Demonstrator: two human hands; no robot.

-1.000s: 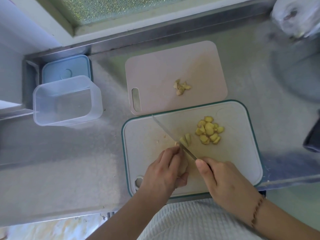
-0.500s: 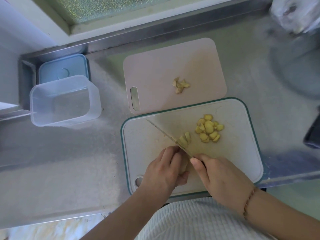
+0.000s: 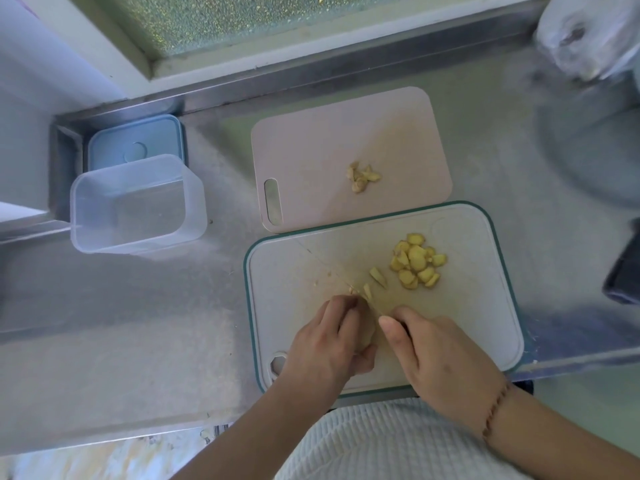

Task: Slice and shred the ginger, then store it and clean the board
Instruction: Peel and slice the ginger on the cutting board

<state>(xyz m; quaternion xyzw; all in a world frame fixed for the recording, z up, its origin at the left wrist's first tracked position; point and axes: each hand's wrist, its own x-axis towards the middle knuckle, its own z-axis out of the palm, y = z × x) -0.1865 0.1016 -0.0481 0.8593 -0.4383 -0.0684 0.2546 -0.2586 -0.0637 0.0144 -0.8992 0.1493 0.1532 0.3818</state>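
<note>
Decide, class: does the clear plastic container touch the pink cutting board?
Apart. The head view shows a wide strip of bare steel counter between the clear plastic container and the pink cutting board.

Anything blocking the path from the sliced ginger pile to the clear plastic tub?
Nothing visible. The pile of yellow ginger slices lies on the teal-rimmed white cutting board; the open clear plastic tub stands to its left on bare steel counter. The pink cutting board sits behind that line.
</note>
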